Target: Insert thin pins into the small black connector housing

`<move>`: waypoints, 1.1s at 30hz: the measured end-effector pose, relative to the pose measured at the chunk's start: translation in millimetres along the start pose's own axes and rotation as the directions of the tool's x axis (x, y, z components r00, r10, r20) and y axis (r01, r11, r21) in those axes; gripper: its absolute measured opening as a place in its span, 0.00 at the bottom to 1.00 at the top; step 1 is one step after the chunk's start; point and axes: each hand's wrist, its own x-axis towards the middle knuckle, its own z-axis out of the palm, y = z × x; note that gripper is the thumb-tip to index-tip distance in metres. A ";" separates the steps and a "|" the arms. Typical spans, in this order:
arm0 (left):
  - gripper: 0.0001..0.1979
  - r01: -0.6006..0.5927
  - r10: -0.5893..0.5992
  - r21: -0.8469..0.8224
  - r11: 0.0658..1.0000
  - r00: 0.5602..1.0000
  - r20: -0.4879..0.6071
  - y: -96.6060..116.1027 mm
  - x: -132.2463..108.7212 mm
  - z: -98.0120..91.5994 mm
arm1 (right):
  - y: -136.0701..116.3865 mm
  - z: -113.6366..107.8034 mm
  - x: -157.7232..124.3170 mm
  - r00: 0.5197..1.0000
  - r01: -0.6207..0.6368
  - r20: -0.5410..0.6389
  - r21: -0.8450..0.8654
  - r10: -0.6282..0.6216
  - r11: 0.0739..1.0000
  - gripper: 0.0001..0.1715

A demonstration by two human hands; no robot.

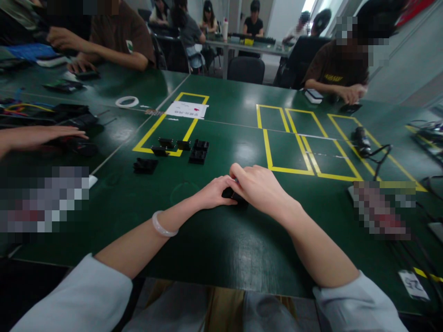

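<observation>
Near the front of the green table, both hands meet around a small black part (pixel 239 199) whose kind is mostly hidden. My left hand (pixel 215 192) grips its left side, with thumb and fingers closed around it. Over the top of the same part bends my right hand (pixel 260 186), its fingers closed and their tips hidden behind the knuckles. Ahead and to the left stand several small black pieces (pixel 166 143), upright and thin. Beside them are darker black blocks (pixel 199 152), and another black piece (pixel 145 165) lies nearer to me.
Yellow tape outlines (pixel 289 170) mark the green table (pixel 207 240). A paper sheet (pixel 187 109) and a white tape roll (pixel 127 102) lie farther back. A co-worker's hand (pixel 58 133) rests at left. A black device with cables (pixel 362 140) stands at right. Other people sit opposite.
</observation>
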 end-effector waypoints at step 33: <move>0.19 0.040 -0.040 -0.010 0.999 0.999 0.007 3.2 -0.4 -0.3 | -3.1 1.3 1.0 0.999 -0.014 0.029 0.018 0.014 1.000 0.14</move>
